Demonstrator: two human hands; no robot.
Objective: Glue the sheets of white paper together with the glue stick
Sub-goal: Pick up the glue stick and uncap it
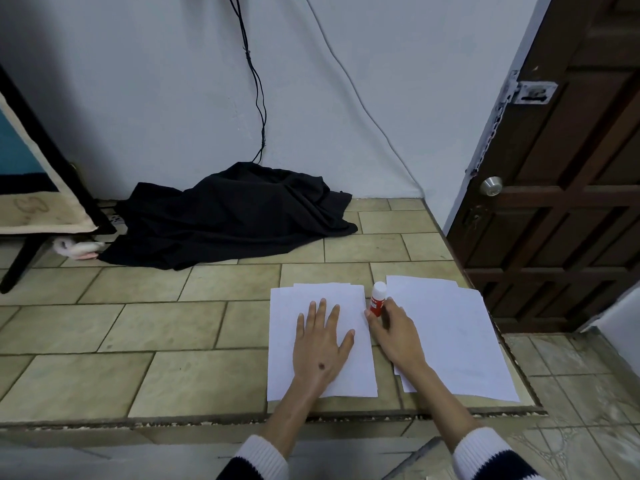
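Tiled platform: fills the lower half of the frame.
Black cloth: heaped at centre, against the wall.
Brown door: right edge.
Right paper stack: lower right, loosely fanned.
Left paper stack: lower centre, just beside the right stack.
Left hand: flat on the left stack, fingers straight and spread.
Right hand: between the stacks, fingers curled round the glue stick.
Glue stick: upright, red label, white cap on.
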